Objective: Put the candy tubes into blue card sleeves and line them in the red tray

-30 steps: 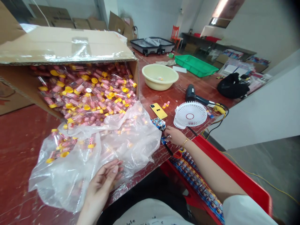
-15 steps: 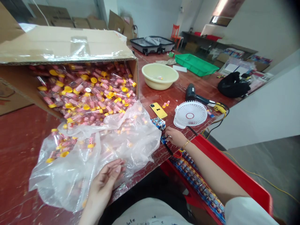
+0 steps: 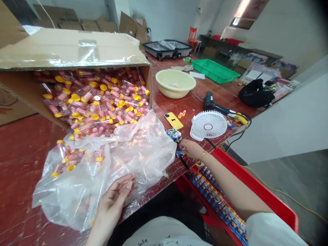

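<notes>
My left hand lies open, palm up, on the near edge of a big clear plastic bag that spills from a cardboard box on its side. The box holds several small clear tubes with yellow caps. My right hand reaches to the table's edge and pinches a small blue printed sticker strip next to a small stack of the same printed stickers. A long strip of these stickers runs down into a red crate by my right arm.
On the red table stand a yellow phone, a white desk fan, a black heat gun, a cream basin, a green tray, an open suitcase and a black bag. A yellow cable crosses the floor.
Almost nothing has moved. My right hand shifted very slightly at the sticker strip; my left hand stays on the bag.
</notes>
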Available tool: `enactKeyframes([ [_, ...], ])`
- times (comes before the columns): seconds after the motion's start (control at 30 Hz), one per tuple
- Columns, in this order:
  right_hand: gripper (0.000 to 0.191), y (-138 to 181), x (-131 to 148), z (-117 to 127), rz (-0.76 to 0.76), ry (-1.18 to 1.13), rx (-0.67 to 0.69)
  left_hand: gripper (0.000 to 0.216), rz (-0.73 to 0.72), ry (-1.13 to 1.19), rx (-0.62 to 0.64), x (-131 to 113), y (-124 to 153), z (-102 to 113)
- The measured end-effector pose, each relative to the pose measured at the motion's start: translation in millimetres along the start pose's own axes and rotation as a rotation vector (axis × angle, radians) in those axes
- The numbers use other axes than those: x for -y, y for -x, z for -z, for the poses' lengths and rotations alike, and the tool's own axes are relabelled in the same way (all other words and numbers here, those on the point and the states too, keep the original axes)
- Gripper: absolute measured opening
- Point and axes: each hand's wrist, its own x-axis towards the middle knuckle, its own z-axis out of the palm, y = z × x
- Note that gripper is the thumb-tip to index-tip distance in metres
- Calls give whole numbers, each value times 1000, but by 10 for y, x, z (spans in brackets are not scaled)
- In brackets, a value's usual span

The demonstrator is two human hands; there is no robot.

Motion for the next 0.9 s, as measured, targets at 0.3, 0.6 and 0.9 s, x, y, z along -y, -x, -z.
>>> enactKeyframes([
  [0.3,14,72,108,169,-81,29,8,53,14,-1,45,30,17,29],
  [0.6,8,761,1684,824,562,-24,150,67,29,-188,921,28,170,-438],
  [0.9,67,514,1999,323,479,-402,-86,25,175,418,471,122,188,-312],
])
